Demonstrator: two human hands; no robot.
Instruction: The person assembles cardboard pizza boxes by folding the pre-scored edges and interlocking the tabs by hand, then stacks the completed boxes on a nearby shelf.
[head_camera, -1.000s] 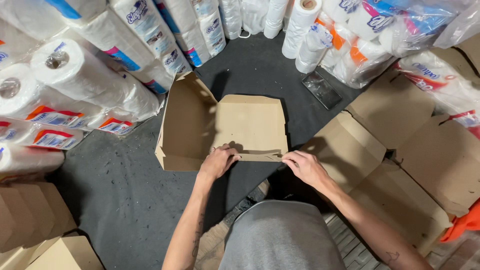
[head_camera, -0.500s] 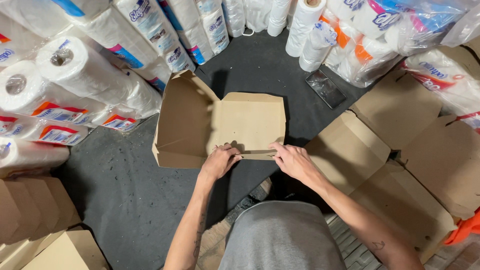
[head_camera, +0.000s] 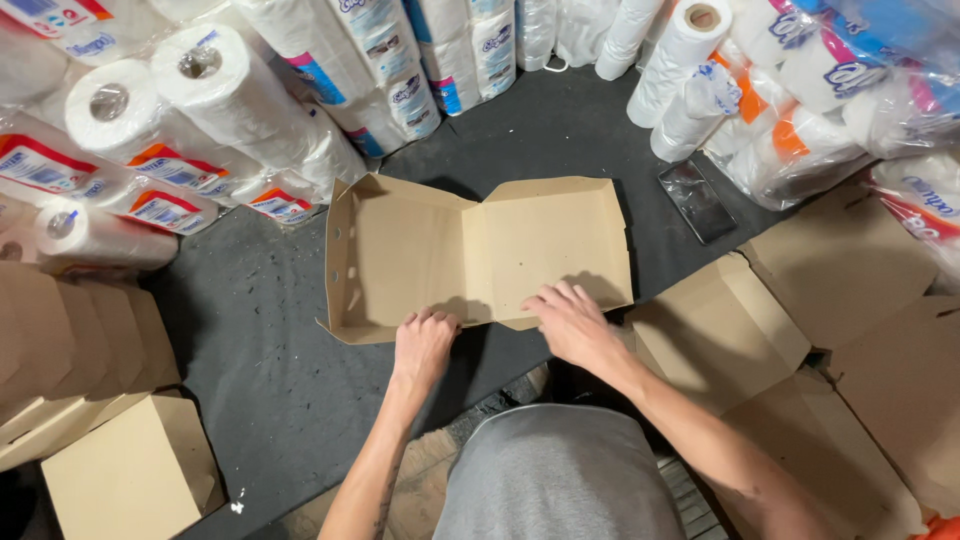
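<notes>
Box (head_camera: 480, 255), closed half a second ago, now lies spread open on the dark floor (head_camera: 250, 340), left hand (head_camera: 424, 345) curled on its near edge, right hand (head_camera: 568, 322) flat, fingers loosely spread, on the right panel, so folding proceeds.

A dark grey carpeted floor (head_camera: 260, 350) filled the middle of the scene. Wrapped paper rolls (head_camera: 250, 120) were heaped along its far edge, with stacks of flat cardboard boxes (head_camera: 860, 330) to the right and left under even light.
</notes>
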